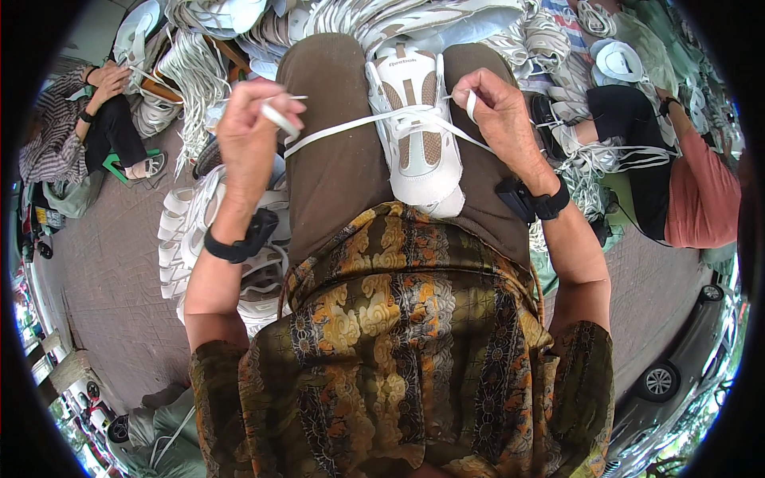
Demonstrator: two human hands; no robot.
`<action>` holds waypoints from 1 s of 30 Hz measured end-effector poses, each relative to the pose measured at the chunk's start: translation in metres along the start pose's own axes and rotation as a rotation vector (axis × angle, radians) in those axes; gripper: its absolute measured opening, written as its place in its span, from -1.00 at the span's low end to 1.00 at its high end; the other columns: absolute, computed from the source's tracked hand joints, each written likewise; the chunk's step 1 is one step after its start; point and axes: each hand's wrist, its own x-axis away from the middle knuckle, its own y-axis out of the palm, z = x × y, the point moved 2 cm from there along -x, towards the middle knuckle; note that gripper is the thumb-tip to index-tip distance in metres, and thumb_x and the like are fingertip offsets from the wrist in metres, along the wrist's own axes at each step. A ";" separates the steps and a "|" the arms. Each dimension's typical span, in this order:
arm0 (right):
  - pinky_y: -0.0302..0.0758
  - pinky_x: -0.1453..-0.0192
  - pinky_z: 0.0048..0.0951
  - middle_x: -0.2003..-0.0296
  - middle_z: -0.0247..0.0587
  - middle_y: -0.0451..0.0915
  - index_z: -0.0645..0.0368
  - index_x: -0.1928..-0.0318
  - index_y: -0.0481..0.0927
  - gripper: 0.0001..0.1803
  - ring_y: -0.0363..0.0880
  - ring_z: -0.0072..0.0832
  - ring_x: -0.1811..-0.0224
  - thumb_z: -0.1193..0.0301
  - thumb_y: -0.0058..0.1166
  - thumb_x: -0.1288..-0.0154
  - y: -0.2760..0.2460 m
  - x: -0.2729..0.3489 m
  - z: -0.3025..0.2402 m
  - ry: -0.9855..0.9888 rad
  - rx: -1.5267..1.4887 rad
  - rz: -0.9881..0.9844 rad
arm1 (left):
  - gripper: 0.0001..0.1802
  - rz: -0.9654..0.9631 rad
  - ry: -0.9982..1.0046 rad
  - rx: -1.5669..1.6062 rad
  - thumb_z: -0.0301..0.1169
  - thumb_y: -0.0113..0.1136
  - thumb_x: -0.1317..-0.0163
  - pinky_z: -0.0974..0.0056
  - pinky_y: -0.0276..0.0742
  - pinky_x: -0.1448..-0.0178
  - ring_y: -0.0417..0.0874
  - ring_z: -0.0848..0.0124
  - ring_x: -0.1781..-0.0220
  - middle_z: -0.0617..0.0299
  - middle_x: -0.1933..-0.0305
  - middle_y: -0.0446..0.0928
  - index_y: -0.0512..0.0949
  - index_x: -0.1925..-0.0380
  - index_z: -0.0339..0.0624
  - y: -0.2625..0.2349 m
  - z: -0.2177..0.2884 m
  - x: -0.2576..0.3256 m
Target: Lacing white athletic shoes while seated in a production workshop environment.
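A white shoe upper (418, 131) with beige mesh panels lies on my lap between my thighs. A flat white lace (343, 127) runs through its eyelets and stretches out to both sides. My left hand (251, 119) pinches the left end of the lace, pulled taut to the left. My right hand (498, 103) grips the right end of the lace just beside the upper. Both wrists carry black bands.
Piles of white shoe uppers (239, 239) lie on the floor by my left leg and heaps of uppers and laces (446, 20) ahead. One person (80, 127) sits at the far left, another person (677, 175) at the right. Parked cars (669, 382) show at lower right.
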 end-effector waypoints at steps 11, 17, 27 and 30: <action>0.43 0.26 -0.48 0.46 -0.30 0.57 0.19 0.23 0.58 -0.90 0.41 -0.57 0.42 0.42 0.12 -0.34 0.002 0.000 0.004 -0.008 0.134 0.016 | -0.88 -0.187 -0.075 -0.130 -0.51 0.09 -0.41 0.46 0.54 0.14 0.60 0.58 0.29 0.26 0.30 0.62 0.59 0.15 -0.25 0.063 -0.025 -0.007; 0.41 0.29 -0.47 0.47 -0.27 0.57 0.19 0.22 0.58 -0.87 0.39 -0.55 0.45 0.39 0.13 -0.33 0.001 -0.005 0.010 -0.036 0.166 0.045 | -0.88 -0.279 -0.176 -0.174 -0.53 0.04 -0.41 0.46 0.57 0.31 0.57 0.61 0.37 0.28 0.34 0.60 0.58 0.18 -0.27 0.081 -0.030 0.001; 0.37 0.36 -0.46 0.53 -0.23 0.51 0.16 0.23 0.58 -0.86 0.37 -0.55 0.49 0.57 -0.05 -0.29 0.005 -0.006 0.007 -0.057 0.265 -0.030 | -0.78 -0.225 -0.156 -0.165 -0.62 -0.08 -0.33 0.44 0.55 0.32 0.57 0.57 0.39 0.27 0.35 0.59 0.57 0.18 -0.26 0.081 -0.030 0.007; 0.43 0.29 -0.41 0.49 -0.18 0.56 0.19 0.23 0.58 -0.91 0.45 -0.48 0.44 0.47 0.05 -0.30 0.004 -0.009 0.004 -0.004 0.258 -0.063 | -0.79 -0.234 -0.019 -0.355 -0.60 -0.06 -0.29 0.41 0.52 0.35 0.57 0.54 0.44 0.23 0.42 0.58 0.57 0.19 -0.26 0.080 -0.030 0.007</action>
